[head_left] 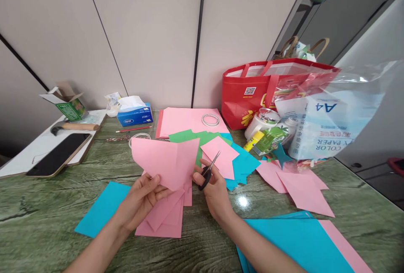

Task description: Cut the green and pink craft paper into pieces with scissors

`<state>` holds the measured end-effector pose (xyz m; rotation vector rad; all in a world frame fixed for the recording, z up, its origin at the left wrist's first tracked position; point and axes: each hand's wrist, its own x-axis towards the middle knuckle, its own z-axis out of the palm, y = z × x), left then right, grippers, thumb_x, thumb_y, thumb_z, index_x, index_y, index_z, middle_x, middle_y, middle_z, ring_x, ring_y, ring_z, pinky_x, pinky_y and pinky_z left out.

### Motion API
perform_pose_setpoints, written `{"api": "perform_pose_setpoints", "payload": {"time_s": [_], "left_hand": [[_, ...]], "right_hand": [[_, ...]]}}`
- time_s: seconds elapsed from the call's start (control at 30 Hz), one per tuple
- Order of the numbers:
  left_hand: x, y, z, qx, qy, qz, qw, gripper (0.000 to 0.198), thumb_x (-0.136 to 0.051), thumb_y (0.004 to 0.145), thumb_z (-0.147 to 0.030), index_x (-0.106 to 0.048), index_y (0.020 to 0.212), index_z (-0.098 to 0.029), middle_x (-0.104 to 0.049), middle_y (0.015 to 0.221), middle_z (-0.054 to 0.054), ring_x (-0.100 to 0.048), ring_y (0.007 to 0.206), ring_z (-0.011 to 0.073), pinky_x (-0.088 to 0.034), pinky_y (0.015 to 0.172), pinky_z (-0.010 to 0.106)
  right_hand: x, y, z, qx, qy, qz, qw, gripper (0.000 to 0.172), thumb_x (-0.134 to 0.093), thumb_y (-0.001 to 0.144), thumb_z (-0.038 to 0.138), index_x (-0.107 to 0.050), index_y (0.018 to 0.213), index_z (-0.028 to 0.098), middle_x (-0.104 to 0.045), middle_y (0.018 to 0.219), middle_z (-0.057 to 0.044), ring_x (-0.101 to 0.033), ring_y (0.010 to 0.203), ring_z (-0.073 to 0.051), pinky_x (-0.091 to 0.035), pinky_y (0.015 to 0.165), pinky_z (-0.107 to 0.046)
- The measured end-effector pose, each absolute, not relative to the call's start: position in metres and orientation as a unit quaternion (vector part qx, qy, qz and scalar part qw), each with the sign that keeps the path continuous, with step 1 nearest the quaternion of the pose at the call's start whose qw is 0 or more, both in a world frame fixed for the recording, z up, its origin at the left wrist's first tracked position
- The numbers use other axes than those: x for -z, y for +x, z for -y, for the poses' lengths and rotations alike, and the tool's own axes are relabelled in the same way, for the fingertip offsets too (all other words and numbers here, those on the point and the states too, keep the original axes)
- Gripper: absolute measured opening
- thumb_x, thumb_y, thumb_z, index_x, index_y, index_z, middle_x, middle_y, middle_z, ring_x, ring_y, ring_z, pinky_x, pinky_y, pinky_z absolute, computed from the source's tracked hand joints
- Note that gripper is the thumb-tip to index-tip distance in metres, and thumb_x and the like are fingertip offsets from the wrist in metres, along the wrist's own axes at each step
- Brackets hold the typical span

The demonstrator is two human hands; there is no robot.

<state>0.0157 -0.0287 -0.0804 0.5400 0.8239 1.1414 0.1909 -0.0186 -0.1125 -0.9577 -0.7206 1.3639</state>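
My left hand point(145, 193) pinches a creased sheet of pink paper point(164, 159) by its lower edge and holds it up off the table. Just right of that sheet, my right hand point(214, 189) grips a small pair of scissors point(208, 173) by black handles, the blades pointing up and away. Pink paper pieces point(167, 222) lie beneath my left hand. Behind the scissors is a pile of cut pieces: a pink one point(222, 155) on top, with blue point(246, 161) and green paper point(183, 136) around it.
Blue sheets point(284, 239) lie at front right, a blue piece point(104, 208) at left. Pink scraps point(309, 193) and a plastic paper bag point(334, 117) sit right, beside a red bag point(243, 96) and glue stick point(253, 141). A phone point(59, 155), hammer point(78, 126) and tissue pack point(135, 115) are left.
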Motion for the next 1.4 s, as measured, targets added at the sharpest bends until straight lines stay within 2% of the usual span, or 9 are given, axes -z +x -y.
{"api": "perform_pose_setpoints", "payload": {"time_s": [0.2, 0.3, 0.43, 0.6, 0.77, 0.9, 1.07, 1.27, 1.4], "left_hand": [[0.077, 0.007, 0.024, -0.543, 0.292, -0.346, 0.707, 0.021, -0.071, 0.067, -0.018, -0.066, 0.088, -0.020, -0.070, 0.086, 0.003, -0.064, 0.078, 0.0165, -0.053, 0.073, 0.029], [0.071, -0.006, 0.015, -0.590, 0.306, -0.374, 0.646, 0.029, -0.072, 0.066, -0.019, -0.064, 0.094, -0.021, -0.070, 0.085, 0.001, -0.063, 0.074, 0.0141, -0.053, 0.068, 0.025], [0.067, -0.018, 0.010, -0.599, 0.333, -0.460, 0.565, 0.026, -0.079, 0.055, -0.020, -0.069, 0.078, -0.015, -0.069, 0.068, 0.000, -0.055, 0.047, 0.0070, -0.047, 0.044, 0.016], [0.071, -0.021, 0.012, -0.510, 0.364, -0.476, 0.617, 0.028, -0.080, 0.053, -0.025, -0.070, 0.077, -0.013, -0.071, 0.064, 0.005, -0.062, 0.056, 0.0144, -0.051, 0.052, 0.022], [0.074, -0.014, 0.014, -0.423, 0.386, -0.492, 0.656, 0.030, -0.075, 0.061, -0.030, -0.069, 0.085, -0.012, -0.073, 0.070, 0.009, -0.066, 0.060, 0.0215, -0.055, 0.052, 0.031], [0.070, -0.011, 0.013, -0.451, 0.405, -0.519, 0.603, 0.024, -0.073, 0.063, -0.030, -0.068, 0.078, -0.011, -0.070, 0.056, 0.006, -0.060, 0.041, 0.0166, -0.049, 0.035, 0.024], [0.069, -0.010, 0.011, -0.480, 0.391, -0.524, 0.585, 0.022, -0.076, 0.059, -0.028, -0.067, 0.069, -0.011, -0.068, 0.050, 0.004, -0.055, 0.034, 0.0127, -0.047, 0.033, 0.021], [0.071, -0.015, 0.007, -0.555, 0.330, -0.533, 0.547, 0.024, -0.079, 0.053, -0.027, -0.067, 0.066, -0.011, -0.067, 0.051, 0.004, -0.057, 0.039, 0.0118, -0.045, 0.034, 0.017], [0.069, -0.016, 0.007, -0.588, 0.315, -0.514, 0.539, 0.022, -0.079, 0.053, -0.025, -0.067, 0.066, -0.011, -0.067, 0.056, 0.003, -0.055, 0.040, 0.0095, -0.041, 0.033, 0.016]], "right_hand": [[0.115, 0.201, 0.013, -0.537, -0.443, 0.296, 0.654, 0.040, -0.075, 0.059, 0.024, -0.059, 0.096, 0.020, -0.056, 0.067, 0.004, -0.053, 0.060, -0.010, -0.045, 0.058, -0.023], [0.112, 0.203, 0.013, -0.513, -0.449, 0.295, 0.670, 0.037, -0.075, 0.059, 0.023, -0.059, 0.092, 0.020, -0.054, 0.066, 0.006, -0.051, 0.061, -0.009, -0.043, 0.057, -0.021], [0.110, 0.205, 0.011, -0.499, -0.456, 0.283, 0.680, 0.035, -0.076, 0.057, 0.022, -0.058, 0.088, 0.020, -0.053, 0.065, 0.006, -0.049, 0.059, -0.008, -0.042, 0.056, -0.020], [0.113, 0.206, 0.009, -0.491, -0.456, 0.286, 0.685, 0.035, -0.075, 0.058, 0.023, -0.058, 0.088, 0.020, -0.055, 0.067, 0.006, -0.051, 0.059, -0.008, -0.045, 0.059, -0.021], [0.114, 0.207, 0.008, -0.486, -0.460, 0.276, 0.690, 0.036, -0.076, 0.056, 0.023, -0.058, 0.087, 0.019, -0.056, 0.069, 0.005, -0.054, 0.062, -0.008, -0.047, 0.060, -0.022], [0.111, 0.209, 0.007, -0.481, -0.455, 0.276, 0.697, 0.035, -0.076, 0.056, 0.023, -0.057, 0.085, 0.019, -0.056, 0.067, 0.005, -0.055, 0.059, -0.009, -0.049, 0.057, -0.023], [0.109, 0.212, 0.004, -0.485, -0.449, 0.270, 0.700, 0.035, -0.077, 0.055, 0.023, -0.055, 0.082, 0.019, -0.057, 0.065, 0.006, -0.056, 0.056, -0.010, -0.049, 0.054, -0.024], [0.105, 0.209, 0.007, -0.541, -0.424, 0.328, 0.648, 0.036, -0.072, 0.064, 0.031, -0.055, 0.093, 0.018, -0.062, 0.066, 0.003, -0.061, 0.057, -0.013, -0.048, 0.058, -0.027], [0.101, 0.200, 0.019, -0.667, -0.347, 0.446, 0.486, 0.041, -0.073, 0.063, 0.032, -0.053, 0.095, 0.018, -0.062, 0.063, 0.003, -0.059, 0.053, -0.012, -0.045, 0.055, -0.026]]}}
